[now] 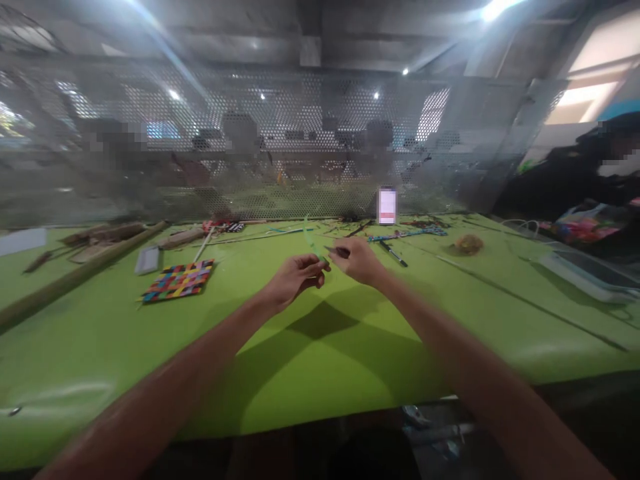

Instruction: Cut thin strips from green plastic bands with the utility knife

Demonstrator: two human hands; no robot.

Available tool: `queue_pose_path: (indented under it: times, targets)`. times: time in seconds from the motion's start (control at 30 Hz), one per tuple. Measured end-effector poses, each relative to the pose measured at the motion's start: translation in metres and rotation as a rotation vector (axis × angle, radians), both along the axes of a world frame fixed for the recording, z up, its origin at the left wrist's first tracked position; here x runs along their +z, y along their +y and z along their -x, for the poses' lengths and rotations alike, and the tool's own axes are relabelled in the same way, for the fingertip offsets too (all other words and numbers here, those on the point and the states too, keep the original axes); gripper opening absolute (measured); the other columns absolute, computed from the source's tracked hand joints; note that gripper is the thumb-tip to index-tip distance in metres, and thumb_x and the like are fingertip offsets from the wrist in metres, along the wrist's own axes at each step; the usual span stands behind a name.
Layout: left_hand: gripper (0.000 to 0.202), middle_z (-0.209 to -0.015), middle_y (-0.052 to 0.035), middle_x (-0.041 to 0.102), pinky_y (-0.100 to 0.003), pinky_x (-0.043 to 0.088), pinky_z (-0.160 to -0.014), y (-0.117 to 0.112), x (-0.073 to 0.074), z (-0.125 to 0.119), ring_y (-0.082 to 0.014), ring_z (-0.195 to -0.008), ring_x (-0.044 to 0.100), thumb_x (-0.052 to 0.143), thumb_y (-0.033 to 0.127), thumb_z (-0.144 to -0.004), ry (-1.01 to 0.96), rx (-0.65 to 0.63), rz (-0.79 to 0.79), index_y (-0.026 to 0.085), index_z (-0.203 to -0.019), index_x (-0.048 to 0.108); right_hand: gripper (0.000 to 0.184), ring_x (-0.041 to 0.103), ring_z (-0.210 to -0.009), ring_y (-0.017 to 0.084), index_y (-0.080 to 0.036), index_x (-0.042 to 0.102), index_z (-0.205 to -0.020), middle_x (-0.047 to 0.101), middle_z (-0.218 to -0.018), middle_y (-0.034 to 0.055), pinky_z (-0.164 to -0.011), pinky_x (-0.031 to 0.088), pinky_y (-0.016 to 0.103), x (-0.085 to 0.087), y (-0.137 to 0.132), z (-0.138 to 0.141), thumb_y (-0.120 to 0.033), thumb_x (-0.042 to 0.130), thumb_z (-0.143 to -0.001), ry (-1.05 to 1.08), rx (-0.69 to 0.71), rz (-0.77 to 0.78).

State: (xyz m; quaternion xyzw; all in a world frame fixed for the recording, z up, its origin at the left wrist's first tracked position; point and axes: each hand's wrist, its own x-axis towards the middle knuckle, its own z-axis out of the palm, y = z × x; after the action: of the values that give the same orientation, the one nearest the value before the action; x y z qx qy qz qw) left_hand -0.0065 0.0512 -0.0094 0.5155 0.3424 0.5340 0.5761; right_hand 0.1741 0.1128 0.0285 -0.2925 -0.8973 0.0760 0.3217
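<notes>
Both my arms reach out over a bright green table (320, 360). My left hand (296, 277) is closed in a pinch on a thin green strip (311, 241) that slants up and to the left. My right hand (357, 259) is closed on a small dark tool (336, 251), whose tip meets the strip just above my left fingers. The two hands nearly touch, held a little above the tabletop. The picture is blurred by motion.
A multicoloured woven mat (179, 281) lies to the left, by a long bamboo pole (75, 277) and wood pieces. Pens (393, 253), strips and a white phone (387, 205) stand at the back before a perforated metal screen. A person sits at the far right.
</notes>
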Motion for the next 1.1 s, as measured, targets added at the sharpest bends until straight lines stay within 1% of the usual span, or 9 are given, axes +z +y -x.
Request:
queue_pose_path:
  times: [0.1, 0.2, 0.3, 0.4, 0.5, 0.73, 0.87, 1.1]
  targets:
    - [0.033, -0.069, -0.0012, 0.064, -0.022, 0.049, -0.06, -0.008, -0.001, 0.002, -0.009, -0.06, 0.059, 0.087, 0.037, -0.072, -0.027, -0.011, -0.006, 0.011, -0.083, 0.071, 0.03, 0.029, -0.057, 0.009, -0.017, 0.037, -0.055, 0.039, -0.056, -0.0015, -0.06, 0.02, 0.026, 0.002, -0.015, 0.007, -0.017, 0.056, -0.079, -0.07, -0.029, -0.095]
    - [0.034, -0.065, -0.0001, 0.063, -0.022, 0.048, -0.058, -0.008, -0.001, 0.003, -0.009, -0.057, 0.058, 0.086, 0.039, -0.073, -0.055, 0.021, -0.019, 0.012, -0.08, 0.067, 0.025, 0.029, -0.058, 0.01, -0.016, 0.044, -0.056, 0.042, -0.057, -0.0006, -0.06, 0.02, 0.027, 0.001, -0.021, 0.01, -0.015, 0.054, -0.078, -0.106, -0.093, -0.193]
    - [0.033, -0.064, 0.0005, 0.063, -0.021, 0.046, -0.055, -0.006, 0.001, 0.004, -0.0081, -0.054, 0.056, 0.085, 0.039, -0.076, -0.068, 0.051, -0.024, 0.013, -0.079, 0.064, 0.022, 0.034, -0.061, 0.011, -0.016, 0.047, -0.061, 0.046, -0.061, 0.0, -0.061, 0.023, 0.026, -0.004, -0.02, 0.01, -0.012, 0.052, -0.081, -0.096, -0.076, -0.256]
    - [0.033, -0.067, -0.0003, 0.064, -0.022, 0.047, -0.056, -0.007, 0.004, 0.003, -0.0084, -0.054, 0.056, 0.083, 0.038, -0.077, -0.068, 0.024, -0.038, 0.013, -0.081, 0.063, 0.021, 0.038, -0.063, 0.012, -0.016, 0.049, -0.064, 0.049, -0.064, 0.0004, -0.063, 0.024, 0.025, -0.011, -0.017, 0.01, -0.012, 0.05, -0.085, -0.072, -0.034, -0.258]
    - [0.035, -0.065, -0.0002, 0.064, -0.023, 0.046, -0.055, -0.011, 0.008, 0.0, -0.0091, -0.054, 0.057, 0.084, 0.04, -0.076, -0.058, -0.002, -0.061, 0.013, -0.08, 0.062, 0.02, 0.039, -0.064, 0.012, -0.016, 0.05, -0.066, 0.05, -0.065, 0.0006, -0.063, 0.025, 0.024, -0.016, -0.016, 0.011, -0.011, 0.048, -0.085, -0.042, -0.016, -0.269]
    - [0.041, -0.061, 0.002, 0.061, -0.022, 0.045, -0.052, -0.013, 0.011, -0.005, -0.0085, -0.05, 0.055, 0.085, 0.046, -0.072, -0.018, 0.022, -0.081, 0.015, -0.075, 0.059, 0.021, 0.035, -0.063, 0.012, -0.016, 0.047, -0.065, 0.05, -0.064, 0.0009, -0.063, 0.022, 0.025, -0.019, -0.018, 0.013, -0.009, 0.049, -0.084, -0.012, -0.01, -0.3]
    - [0.039, -0.062, 0.0015, 0.061, -0.023, 0.045, -0.053, -0.013, 0.011, -0.005, -0.0085, -0.051, 0.055, 0.084, 0.045, -0.074, 0.01, 0.016, -0.091, 0.014, -0.074, 0.061, 0.021, 0.037, -0.064, 0.012, -0.017, 0.047, -0.065, 0.05, -0.064, 0.0009, -0.063, 0.022, 0.025, -0.021, -0.019, 0.014, -0.008, 0.049, -0.084, 0.005, -0.008, -0.268]
    - [0.032, -0.066, 0.0001, 0.063, -0.023, 0.046, -0.056, -0.011, 0.006, -0.002, -0.0089, -0.055, 0.057, 0.081, 0.042, -0.078, 0.011, 0.011, -0.092, 0.014, -0.079, 0.066, 0.025, 0.036, -0.062, 0.011, -0.016, 0.045, -0.063, 0.047, -0.063, -0.0002, -0.062, 0.022, 0.024, -0.017, -0.021, 0.013, -0.009, 0.05, -0.086, 0.002, -0.004, -0.233]
